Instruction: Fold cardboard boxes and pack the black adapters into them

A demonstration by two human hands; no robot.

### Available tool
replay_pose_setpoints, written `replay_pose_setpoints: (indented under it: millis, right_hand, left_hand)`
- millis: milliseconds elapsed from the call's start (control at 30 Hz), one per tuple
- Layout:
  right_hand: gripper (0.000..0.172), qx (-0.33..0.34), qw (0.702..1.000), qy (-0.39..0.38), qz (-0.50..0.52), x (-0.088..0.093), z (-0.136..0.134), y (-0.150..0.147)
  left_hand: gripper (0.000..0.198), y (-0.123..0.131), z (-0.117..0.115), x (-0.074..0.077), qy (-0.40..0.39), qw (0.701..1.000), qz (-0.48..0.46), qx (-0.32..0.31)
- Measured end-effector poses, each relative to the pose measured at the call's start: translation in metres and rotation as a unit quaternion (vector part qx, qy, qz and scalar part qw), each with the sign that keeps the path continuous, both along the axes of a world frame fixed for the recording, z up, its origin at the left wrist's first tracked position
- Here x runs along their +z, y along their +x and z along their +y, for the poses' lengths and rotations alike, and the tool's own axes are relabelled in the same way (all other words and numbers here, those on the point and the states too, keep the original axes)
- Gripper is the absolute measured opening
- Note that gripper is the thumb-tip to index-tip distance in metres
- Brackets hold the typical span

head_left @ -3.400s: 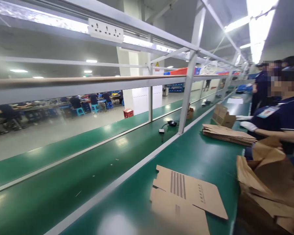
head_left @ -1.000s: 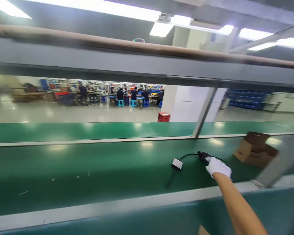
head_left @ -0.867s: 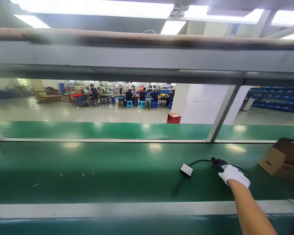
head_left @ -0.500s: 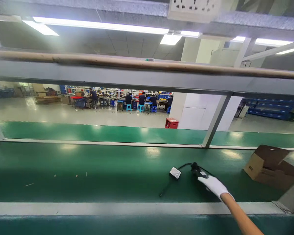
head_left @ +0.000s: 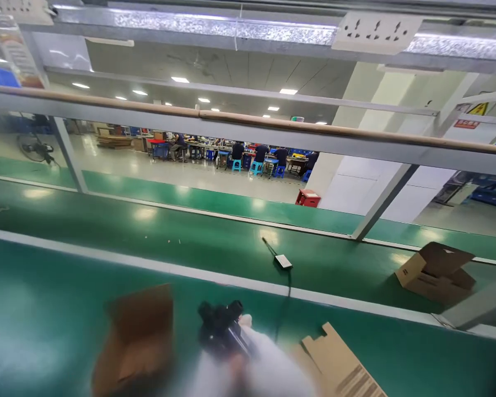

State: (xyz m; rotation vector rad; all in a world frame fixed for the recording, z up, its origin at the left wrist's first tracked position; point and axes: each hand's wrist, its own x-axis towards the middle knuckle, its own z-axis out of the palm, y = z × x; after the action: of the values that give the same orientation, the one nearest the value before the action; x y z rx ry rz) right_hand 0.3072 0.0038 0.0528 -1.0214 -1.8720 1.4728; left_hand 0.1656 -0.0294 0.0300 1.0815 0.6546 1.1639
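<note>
White-gloved right hand (head_left: 275, 361) holds black corded gadget (head_left: 225, 328); left hand (head_left: 198, 375) too blurry. Brown cardboard box (head_left: 143, 336), nine o'clock: folded, not closed.

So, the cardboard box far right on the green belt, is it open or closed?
Open: the cardboard box has its large flap standing up.

The device (head_left: 221, 329) in the hands (head_left: 275, 364) is right of a box (head_left: 143, 336), left of cardboard (head_left: 343, 361).
</note>
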Motion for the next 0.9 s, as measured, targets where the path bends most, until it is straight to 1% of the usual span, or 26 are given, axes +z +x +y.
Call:
replay_pose_setpoints:
  millis: [67, 167, 233, 300, 333, 367, 400, 433, 500, 533, 600, 667, 733, 800, 867, 900]
  right_hand:
    - [0.053, 0.039, 0.999, 0.006, -0.037, 0.01, -0.013, -0.014]
    - [0.03, 0.081, 0.992, 0.02, -0.095, 0.025, -0.027, -0.015]
    - [0.019, 0.076, 0.986, 0.045, -0.139, 0.035, -0.035, -0.008]
    - [0.017, 0.061, 0.974, 0.092, -0.2, 0.045, -0.044, 0.0]
    - [0.017, 0.045, 0.964, 0.123, -0.23, 0.05, -0.048, 0.004]
    - [0.018, 0.017, 0.955, 0.16, -0.25, 0.055, -0.053, 0.007]
    - [0.018, -0.021, 0.946, 0.201, -0.255, 0.061, -0.057, 0.009]
    - [0.019, -0.061, 0.934, 0.25, -0.249, 0.066, -0.061, 0.01]
    - [0.022, -0.13, 0.898, 0.364, -0.211, 0.076, -0.066, 0.008]
    - [0.025, -0.144, 0.877, 0.417, -0.19, 0.081, -0.067, 0.005]
    - [0.028, -0.128, 0.845, 0.493, -0.165, 0.093, -0.065, -0.007]
    - [0.031, -0.07, 0.832, 0.529, -0.154, 0.104, -0.056, -0.025]
    - [0.031, 0.014, 0.835, 0.53, -0.145, 0.114, -0.041, -0.046]
    - [0.022, 0.092, 0.852, 0.498, -0.133, 0.116, -0.021, -0.066]
    - [0.01, 0.139, 0.889, 0.418, -0.124, 0.109, 0.0, -0.083]
    - [0.013, 0.154, 0.912, 0.364, -0.111, 0.102, 0.009, -0.089]
  left_hand:
    - [0.059, -0.016, -0.008, 0.009, -0.022, 0.997, -0.066, 0.033]
    - [0.049, -0.05, -0.017, 0.028, -0.029, 0.984, -0.151, 0.085]
    - [0.045, -0.075, -0.017, 0.043, -0.029, 0.968, -0.216, 0.125]
    - [0.044, -0.1, -0.014, 0.056, -0.037, 0.947, -0.283, 0.144]
    - [0.044, -0.112, -0.012, 0.061, -0.04, 0.94, -0.304, 0.148]
    - [0.043, -0.122, -0.01, 0.063, -0.039, 0.939, -0.308, 0.148]
    - [0.043, -0.131, -0.008, 0.064, -0.03, 0.946, -0.291, 0.142]
    - [0.043, -0.138, -0.007, 0.063, -0.014, 0.958, -0.255, 0.13]
    - [0.044, -0.146, -0.007, 0.058, 0.01, 0.984, -0.158, 0.076]
    - [0.045, -0.146, -0.007, 0.057, 0.019, 0.993, -0.107, 0.042]
    - [0.046, -0.142, -0.011, 0.057, 0.045, 0.999, -0.011, -0.014]
    - [0.045, -0.136, -0.015, 0.064, 0.076, 0.993, 0.063, -0.062]
    - [0.047, -0.133, -0.021, 0.073, 0.087, 0.984, 0.099, -0.115]
    - [0.055, -0.134, -0.026, 0.077, 0.069, 0.98, 0.11, -0.147]
    - [0.06, -0.139, -0.029, 0.076, 0.059, 0.98, 0.118, -0.146]
    - [0.06, -0.142, -0.03, 0.073, 0.057, 0.981, 0.121, -0.141]
